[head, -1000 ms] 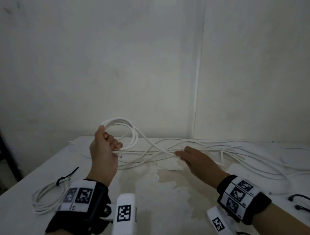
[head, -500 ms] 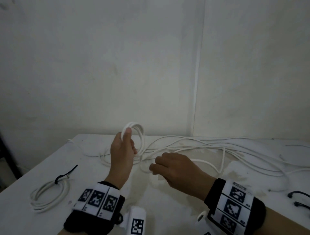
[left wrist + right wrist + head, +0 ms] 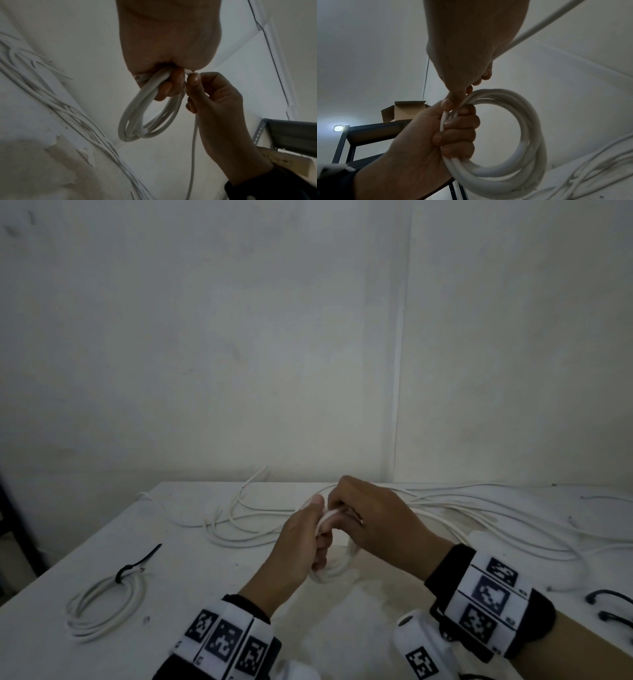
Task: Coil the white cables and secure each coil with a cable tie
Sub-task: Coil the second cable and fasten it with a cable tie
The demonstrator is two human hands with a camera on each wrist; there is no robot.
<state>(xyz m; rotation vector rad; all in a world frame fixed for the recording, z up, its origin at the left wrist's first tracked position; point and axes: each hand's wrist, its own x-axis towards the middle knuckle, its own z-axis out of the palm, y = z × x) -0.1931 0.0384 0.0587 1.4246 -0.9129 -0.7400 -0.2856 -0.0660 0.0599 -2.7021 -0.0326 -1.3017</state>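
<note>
My left hand (image 3: 301,542) grips a small coil of white cable (image 3: 337,568) above the middle of the table, its fingers curled round the bundled loops. The loops hang below the fist in the left wrist view, coil (image 3: 145,112), and in the right wrist view, coil (image 3: 518,155). My right hand (image 3: 373,522) meets it from the right and pinches the free strand (image 3: 193,148) against the top of the coil. That strand runs back under my right palm (image 3: 537,28). A finished coil (image 3: 102,607) with a black cable tie (image 3: 137,563) lies at front left.
Several loose white cables (image 3: 496,529) sprawl across the back and right of the white table (image 3: 191,587). Black cable ties (image 3: 608,599) lie at the right edge. Walls meet in a corner close behind. A dark metal shelf (image 3: 368,129) stands to the left.
My left hand has lowered the coil and brought it toward me. My right hand pulled in a strand and has closed up against the left hand at the coil's top.
</note>
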